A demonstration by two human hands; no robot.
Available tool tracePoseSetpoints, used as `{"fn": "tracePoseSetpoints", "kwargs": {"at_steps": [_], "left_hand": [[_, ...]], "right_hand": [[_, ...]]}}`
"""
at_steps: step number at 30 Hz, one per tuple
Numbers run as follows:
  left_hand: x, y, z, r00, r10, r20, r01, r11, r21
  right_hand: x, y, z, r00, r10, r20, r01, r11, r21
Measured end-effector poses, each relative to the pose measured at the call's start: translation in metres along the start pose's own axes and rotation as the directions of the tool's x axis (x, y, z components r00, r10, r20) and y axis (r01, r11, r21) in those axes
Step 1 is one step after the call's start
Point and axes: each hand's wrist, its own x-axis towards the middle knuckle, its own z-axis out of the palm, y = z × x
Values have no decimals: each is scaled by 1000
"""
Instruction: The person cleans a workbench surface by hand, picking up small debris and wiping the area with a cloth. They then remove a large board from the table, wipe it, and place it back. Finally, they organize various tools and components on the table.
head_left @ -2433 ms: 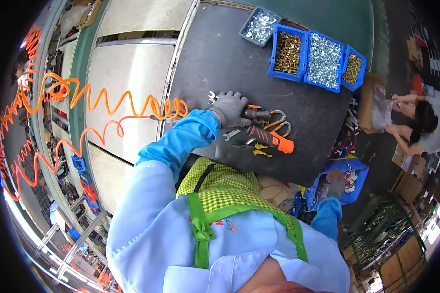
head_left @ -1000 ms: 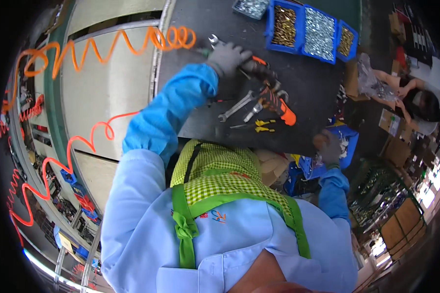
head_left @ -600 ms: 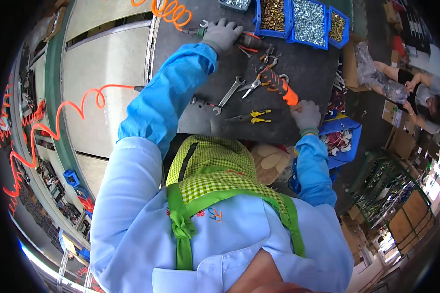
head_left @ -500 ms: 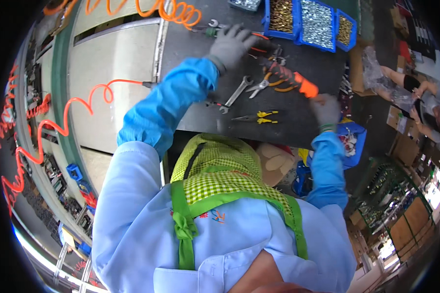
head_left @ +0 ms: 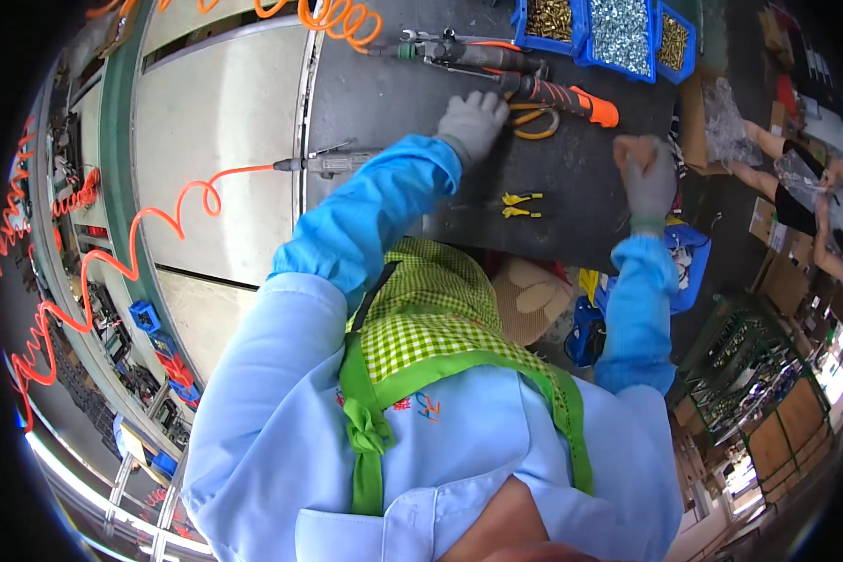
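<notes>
Between the left hand (head_left: 475, 124) and the right hand (head_left: 649, 176), a little farther from the body than both, lies a black-and-orange tool (head_left: 564, 97) on the dark table (head_left: 581, 167). Long axis runs mostly left to right, slightly aslant: bright orange end toward the right hand and a touch nearer the body, dark end beyond the left hand's fingers. Body slim and rod-like; dark stretch marked with slanting orange-red streaks, last part solid orange.

Right hand gloved in grey, drawn into a loose fist just beside the orange end, apart from it; whether anything sits inside the curl cannot be told. Left hand also grey-gloved, palm down, fingers partly bent; underside hidden, so no telling whether it has hold of anything. Just right of its fingertips, a looped amber handle (head_left: 535, 135); contact unclear.

Beyond both hands, a dark cylindrical tool (head_left: 506, 59) lies roughly parallel, its left end toward an orange coiled hose (head_left: 358, 37). Farther out, toward the right hand's side, blue bins (head_left: 545, 43) of small brass- and silver-coloured pieces. Nearer the body, between the hands, yellow-handled pliers (head_left: 522, 199), nose leftward. Left of the left hand, a grey tool (head_left: 342, 164) on a red hose (head_left: 244, 170).
</notes>
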Motion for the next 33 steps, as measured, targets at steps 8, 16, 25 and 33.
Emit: {"fn": "tracePoseSetpoints", "kwargs": {"at_steps": [8,16,25,33], "left_hand": [[24,-46,1,996,85,-37,-86,996,-12],[0,-41,-65,900,222,376,-165,970,-178],[-17,-145,-69,920,158,358,-185,982,44],[-31,-179,-28,992,-119,-46,124,983,133]], "right_hand": [[-87,7,72,994,-41,-99,43,999,16],[-124,-55,73,946,-102,309,181,953,-241],[-102,-71,82,906,-160,392,278,923,-265],[-98,-65,89,932,-173,320,251,942,-223]]}}
